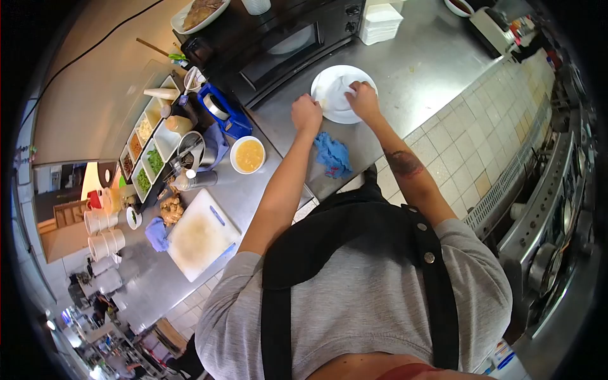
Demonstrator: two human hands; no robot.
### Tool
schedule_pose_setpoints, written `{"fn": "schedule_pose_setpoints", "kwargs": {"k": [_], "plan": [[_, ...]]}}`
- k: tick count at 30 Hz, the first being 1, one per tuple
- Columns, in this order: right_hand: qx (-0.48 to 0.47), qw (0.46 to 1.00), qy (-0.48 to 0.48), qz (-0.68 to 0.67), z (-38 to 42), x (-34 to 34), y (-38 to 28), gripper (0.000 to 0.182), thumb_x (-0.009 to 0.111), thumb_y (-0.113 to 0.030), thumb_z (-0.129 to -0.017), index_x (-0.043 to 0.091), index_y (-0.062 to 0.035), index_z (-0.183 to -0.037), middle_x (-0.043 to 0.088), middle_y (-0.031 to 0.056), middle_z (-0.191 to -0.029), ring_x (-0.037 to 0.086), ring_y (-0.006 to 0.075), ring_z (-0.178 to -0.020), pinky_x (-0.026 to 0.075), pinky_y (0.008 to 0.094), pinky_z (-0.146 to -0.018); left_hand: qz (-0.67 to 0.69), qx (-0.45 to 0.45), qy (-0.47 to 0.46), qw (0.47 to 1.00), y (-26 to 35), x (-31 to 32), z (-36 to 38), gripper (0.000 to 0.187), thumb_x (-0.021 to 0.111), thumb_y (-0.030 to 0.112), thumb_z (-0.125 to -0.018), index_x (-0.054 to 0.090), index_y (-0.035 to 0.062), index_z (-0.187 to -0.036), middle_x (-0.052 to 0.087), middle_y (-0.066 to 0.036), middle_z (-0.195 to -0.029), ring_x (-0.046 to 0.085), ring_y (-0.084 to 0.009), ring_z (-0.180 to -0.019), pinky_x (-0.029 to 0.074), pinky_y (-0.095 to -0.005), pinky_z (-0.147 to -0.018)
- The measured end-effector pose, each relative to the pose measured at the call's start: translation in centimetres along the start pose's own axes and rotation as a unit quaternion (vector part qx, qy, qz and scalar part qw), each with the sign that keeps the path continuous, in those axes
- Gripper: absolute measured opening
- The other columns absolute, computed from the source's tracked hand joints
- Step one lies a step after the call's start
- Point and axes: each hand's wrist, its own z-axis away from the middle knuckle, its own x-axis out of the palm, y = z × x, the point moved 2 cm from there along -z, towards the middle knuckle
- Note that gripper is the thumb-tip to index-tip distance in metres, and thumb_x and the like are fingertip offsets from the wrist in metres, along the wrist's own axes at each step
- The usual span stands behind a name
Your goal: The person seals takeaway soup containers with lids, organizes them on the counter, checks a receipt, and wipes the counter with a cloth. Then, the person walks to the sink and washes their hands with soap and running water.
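Note:
A round white plate (339, 114) rests on the steel counter in front of me. My left hand (307, 114) is closed at the plate's left rim, and what its fingers hold, if anything, is hidden. Over the right part of the plate, my right hand (363, 101) is closed, fingers pinched downward. Under its fingertips lies a thin, pale, see-through piece (340, 88), too faint to name. A crumpled blue cloth (332, 155) lies on the counter between my forearms, just below the plate.
A bowl of yellow liquid (247, 155) stands left of my left forearm. Farther left are a white cutting board (197, 237) and several topping containers (150, 162). A black oven (288, 54) stands behind the plate, beside stacked white boxes (381, 25).

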Motion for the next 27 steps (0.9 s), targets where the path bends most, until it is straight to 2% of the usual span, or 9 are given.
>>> {"fn": "schedule_pose_setpoints", "kwargs": {"k": [4, 7, 12, 14, 16, 17, 19, 24, 27], "plan": [[-0.073, 0.978, -0.046, -0.189, -1.4, 1.3, -3.1, 0.021, 0.068, -0.011, -0.075, 0.065, 0.0001, -0.092, 0.063, 0.0181, -0.091, 0.063, 0.0336, -0.081, 0.05, 0.0393, -0.072, 0.103, 0.069, 0.09, 0.988, 0.7, 0.4, 0.4, 0.012, 0.065, 0.014, -0.077, 0.065, 0.002, -0.078, 0.066, -0.015, -0.075, 0.066, -0.0299, -0.071, 0.051, -0.0376, -0.068], [-0.034, 0.946, -0.121, -0.298, -2.1, 3.1, -2.8, 0.023, 0.064, -0.014, -0.082, 0.064, 0.0005, -0.099, 0.065, 0.0165, -0.097, 0.064, 0.0294, -0.089, 0.051, 0.0338, -0.074, 0.231, -0.042, 0.094, 0.968, 1.0, 2.0, 1.3, 0.011, 0.062, 0.012, -0.08, 0.064, 0.0006, -0.081, 0.066, -0.012, -0.072, 0.064, -0.0222, -0.066, 0.05, -0.0327, -0.065], [0.015, 0.9, -0.249, -0.359, -2.4, 2.3, -0.7, 0.025, 0.062, -0.008, -0.085, 0.062, 0.0017, -0.107, 0.064, 0.0122, -0.102, 0.061, 0.0141, -0.095, 0.049, 0.0269, -0.08, 0.599, -0.19, 0.07, 0.775, 1.8, 5.4, 2.4, 0.012, 0.058, 0.008, -0.086, 0.061, -0.0019, -0.092, 0.065, -0.011, -0.089, 0.062, -0.0184, -0.077, 0.05, -0.0279, -0.072], [-0.011, 0.863, -0.254, -0.437, -2.5, 1.5, 0.7, 0.025, 0.065, -0.012, -0.083, 0.064, -0.0005, -0.105, 0.065, 0.0128, -0.1, 0.063, 0.0168, -0.09, 0.051, 0.0281, -0.078, 0.668, -0.213, 0.036, 0.712, 3.8, 4.7, 3.5, 0.016, 0.057, 0.009, -0.088, 0.061, -0.0026, -0.097, 0.065, -0.013, -0.095, 0.062, -0.0194, -0.081, 0.051, -0.028, -0.074], [0.013, 0.854, -0.297, -0.426, -3.0, -0.7, 2.4, 0.023, 0.065, -0.004, -0.077, 0.067, -0.005, -0.101, 0.064, 0.0142, -0.099, 0.064, 0.0232, -0.089, 0.051, 0.0319, -0.077, 0.637, -0.198, -0.056, 0.743, 5.1, 3.3, 4.4, 0.02, 0.055, 0.012, -0.09, 0.06, -0.0038, -0.102, 0.065, -0.014, -0.097, 0.063, -0.0193, -0.085, 0.051, -0.0282, -0.078], [-0.054, 0.892, -0.281, -0.351, -3.6, -2.4, 3.7, 0.025, 0.063, -0.001, -0.075, 0.067, -0.0055, -0.099, 0.064, 0.0146, -0.099, 0.064, 0.0255, -0.088, 0.051, 0.0328, -0.078, 0.621, -0.189, -0.106, 0.753, 5.8, 2.6, 4.9, 0.023, 0.054, 0.013, -0.091, 0.059, -0.0044, -0.104, 0.065, -0.014, -0.097, 0.064, -0.0192, -0.087, 0.051, -0.0283, -0.079], [-0.185, 0.932, -0.252, -0.185, -4.6, -5.4, 6.4, 0.029, 0.059, 0.004, -0.072, 0.068, -0.0065, -0.097, 0.063, 0.0154, -0.1, 0.063, 0.0301, -0.087, 0.051, 0.0345, -0.08, 0.442, -0.159, -0.124, 0.874, 7.0, 0.8, 6.1, 0.027, 0.052, 0.014, -0.091, 0.058, -0.0049, -0.108, 0.065, -0.015, -0.1, 0.064, -0.022, -0.093, 0.051, -0.0292, -0.08], [-0.161, 0.985, -0.061, -0.007, -14.3, -11.6, 20.0, 0.026, 0.048, 0.006, -0.072, 0.066, -0.0067, -0.086, 0.063, 0.0162, -0.097, 0.062, 0.0352, -0.088, 0.049, 0.0404, -0.077, 0.205, -0.069, 0.027, 0.976, 6.0, -0.9, 10.2, 0.023, 0.062, 0.014, -0.083, 0.064, -0.0014, -0.1, 0.066, -0.015, -0.093, 0.065, -0.0224, -0.083, 0.051, -0.0289, -0.069], [-0.158, 0.983, -0.078, 0.048, -17.2, -11.8, 24.4, 0.027, 0.047, 0.004, -0.075, 0.066, -0.0069, -0.091, 0.063, 0.0172, -0.1, 0.062, 0.0356, -0.09, 0.049, 0.0401, -0.08, 0.042, 0.02, 0.095, 0.994, 5.0, -0.7, 12.1, 0.022, 0.065, 0.011, -0.078, 0.065, 0.0001, -0.097, 0.064, -0.016, -0.093, 0.063, -0.0273, -0.079, 0.05, -0.0325, -0.069]]}}
